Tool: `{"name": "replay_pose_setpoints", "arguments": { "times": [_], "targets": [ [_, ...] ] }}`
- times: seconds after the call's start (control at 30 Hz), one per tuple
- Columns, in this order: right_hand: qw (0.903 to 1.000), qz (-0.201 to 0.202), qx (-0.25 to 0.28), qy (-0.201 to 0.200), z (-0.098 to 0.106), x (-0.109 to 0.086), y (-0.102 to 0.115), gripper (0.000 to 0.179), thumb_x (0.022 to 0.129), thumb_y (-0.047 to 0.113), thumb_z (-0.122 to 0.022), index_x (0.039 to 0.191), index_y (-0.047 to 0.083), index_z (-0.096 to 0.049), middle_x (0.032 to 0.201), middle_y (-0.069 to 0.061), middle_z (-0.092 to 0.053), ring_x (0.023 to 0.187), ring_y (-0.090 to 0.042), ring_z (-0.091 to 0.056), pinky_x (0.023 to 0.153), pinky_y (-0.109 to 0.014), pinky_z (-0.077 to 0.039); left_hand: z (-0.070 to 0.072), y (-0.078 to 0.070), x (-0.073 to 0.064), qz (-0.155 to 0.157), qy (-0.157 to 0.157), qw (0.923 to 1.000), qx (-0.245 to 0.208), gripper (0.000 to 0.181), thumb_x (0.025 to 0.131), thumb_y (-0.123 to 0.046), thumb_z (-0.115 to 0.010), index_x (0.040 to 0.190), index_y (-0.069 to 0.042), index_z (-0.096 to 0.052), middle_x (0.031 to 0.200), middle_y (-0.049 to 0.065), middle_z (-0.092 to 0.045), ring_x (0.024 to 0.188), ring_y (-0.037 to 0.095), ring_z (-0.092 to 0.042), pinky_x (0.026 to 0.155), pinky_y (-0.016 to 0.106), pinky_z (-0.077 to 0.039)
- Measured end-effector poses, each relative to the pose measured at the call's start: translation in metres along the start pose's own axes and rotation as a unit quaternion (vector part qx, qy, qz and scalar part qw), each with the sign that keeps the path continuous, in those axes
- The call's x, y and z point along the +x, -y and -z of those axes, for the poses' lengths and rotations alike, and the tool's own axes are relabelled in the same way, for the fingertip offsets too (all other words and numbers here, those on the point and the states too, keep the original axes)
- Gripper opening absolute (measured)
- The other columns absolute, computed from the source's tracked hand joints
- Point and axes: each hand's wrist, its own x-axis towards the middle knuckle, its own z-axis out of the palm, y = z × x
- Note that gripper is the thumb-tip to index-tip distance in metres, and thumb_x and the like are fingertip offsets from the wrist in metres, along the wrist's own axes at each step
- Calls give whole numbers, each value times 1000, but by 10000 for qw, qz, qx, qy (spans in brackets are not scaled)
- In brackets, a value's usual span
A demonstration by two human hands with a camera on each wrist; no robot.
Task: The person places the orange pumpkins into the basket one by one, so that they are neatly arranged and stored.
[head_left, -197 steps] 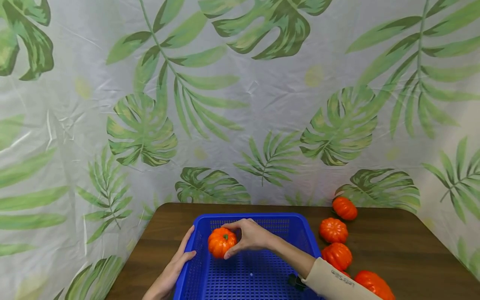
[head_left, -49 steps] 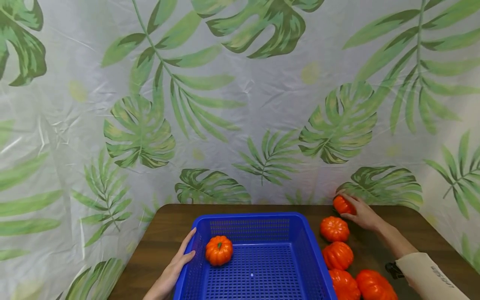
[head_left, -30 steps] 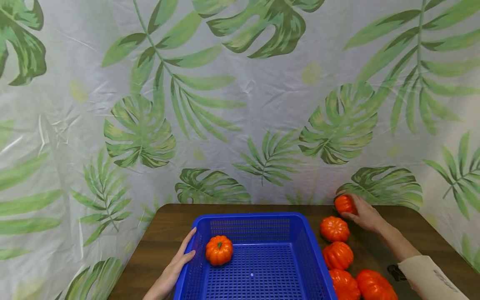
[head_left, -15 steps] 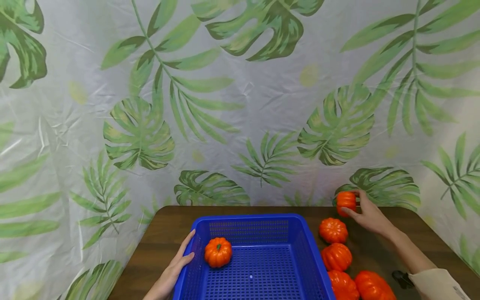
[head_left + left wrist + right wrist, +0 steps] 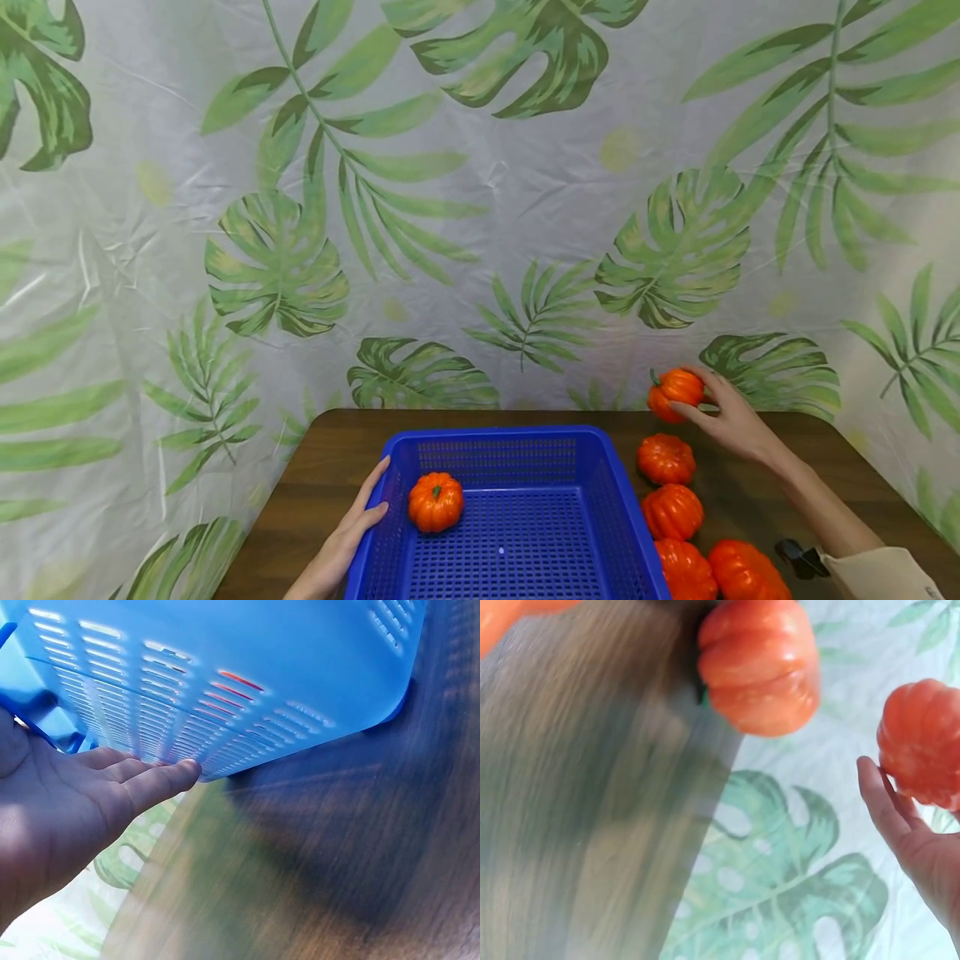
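Note:
At the back right of the head view, my right hand (image 5: 731, 421) holds a small orange pumpkin (image 5: 675, 394) between thumb and fingers, raised above the table. Its green stem points up and left. In the right wrist view the same pumpkin (image 5: 922, 742) sits against the fingertips (image 5: 870, 776). My left hand (image 5: 347, 533) rests against the left side of a blue plastic basket (image 5: 491, 432). The left wrist view shows its straight fingers (image 5: 161, 784) touching the slotted outer wall (image 5: 247, 645). Another pumpkin (image 5: 436, 502) lies stem up in the basket's left part.
Right of the basket, several orange pumpkins stand in a row: a far one (image 5: 666, 459), a middle one (image 5: 672, 512), and a near one (image 5: 686, 571) beside a larger one (image 5: 747, 573). The brown wooden table (image 5: 330, 442) meets a leaf-patterned curtain (image 5: 525, 208) behind.
The right hand has lifted the rearmost pumpkin off the table and moved it slightly left, tilting it so the stem shows. Earlier, it released the other pumpkin in the basket. The left hand stays put.

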Motion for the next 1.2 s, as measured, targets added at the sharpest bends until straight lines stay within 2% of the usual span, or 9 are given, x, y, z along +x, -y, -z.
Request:
{"name": "replay_pose_setpoints", "arguments": {
  "times": [0.17, 0.27, 0.57, 0.67, 0.8, 0.9, 1.0, 1.2],
  "targets": [
    [9992, -138, 343, 136, -2, 1, 21, 59, 101, 21, -68, 151, 4, -41, 141, -23, -55, 119, -47, -61, 80, -24, -54, -1, -2, 0, -75, 47, 10000, 36, 63, 115, -28, -26, 167, -27, 9, 173, 21, 10, 148, 45, -25, 104, 28, -47],
    [9976, -278, 545, 326, -4, 0, 32, 61, 102, 24, -66, 152, 4, -36, 144, -25, -51, 120, -48, -61, 77, -24, -55, -1, -2, 0, -56, 15, 10000, 49, 63, 115, -28, -26, 167, -27, 9, 173, 21, 9, 148, 46, -26, 104, 29, -47],
    [9935, -149, 959, 587, -19, 4, 64, 59, 102, 23, -67, 148, 1, -36, 144, -22, -49, 125, -37, -60, 85, -21, -55, -1, -1, -1, -26, 5, 10000, 7, 63, 115, -29, -27, 167, -28, 9, 173, 22, 7, 148, 44, -27, 105, 29, -46],
    [9913, -102, 1119, 693, -22, 6, 73, 59, 102, 22, -67, 147, 0, -35, 146, -24, -49, 128, -44, -57, 87, -21, -55, -1, -1, -1, -6, -17, 10000, -12, 63, 115, -29, -27, 167, -29, 8, 173, 21, 7, 148, 46, -26, 104, 30, -46],
    [9890, -61, 1207, 851, -27, 8, 82, 63, 102, 22, -67, 151, 3, -33, 150, -25, -47, 132, -48, -54, 94, -29, -55, -1, -1, 0, -2, -59, 10000, -38, 62, 114, -30, -28, 167, -30, 6, 174, 19, 8, 150, 46, -22, 104, 27, -46],
    [9854, 45, 1327, 1064, -33, 10, 86, 69, 102, 22, -67, 158, 6, -30, 154, -26, -45, 135, -46, -53, 97, -31, -55, -1, 0, 0, -17, -48, 10000, -66, 63, 114, -29, -28, 167, -29, 7, 174, 19, 8, 150, 47, -20, 105, 27, -45],
    [9796, 180, 1513, 1307, -40, 13, 92, 71, 101, 22, -68, 161, 10, -31, 153, -25, -48, 133, -41, -56, 97, -27, -54, -1, 1, -1, -24, -24, 10000, -61, 63, 114, -29, -27, 167, -29, 8, 173, 20, 8, 149, 46, -23, 105, 28, -46],
    [9669, 256, 1931, 1646, -56, 19, 113, 63, 98, 22, -72, 153, 14, -42, 147, -18, -56, 132, -36, -58, 96, -27, -55, 0, 1, -2, -42, -22, 10000, -42, 63, 114, -30, -28, 167, -29, 7, 173, 21, 6, 147, 45, -29, 104, 31, -47]
  ]
}}
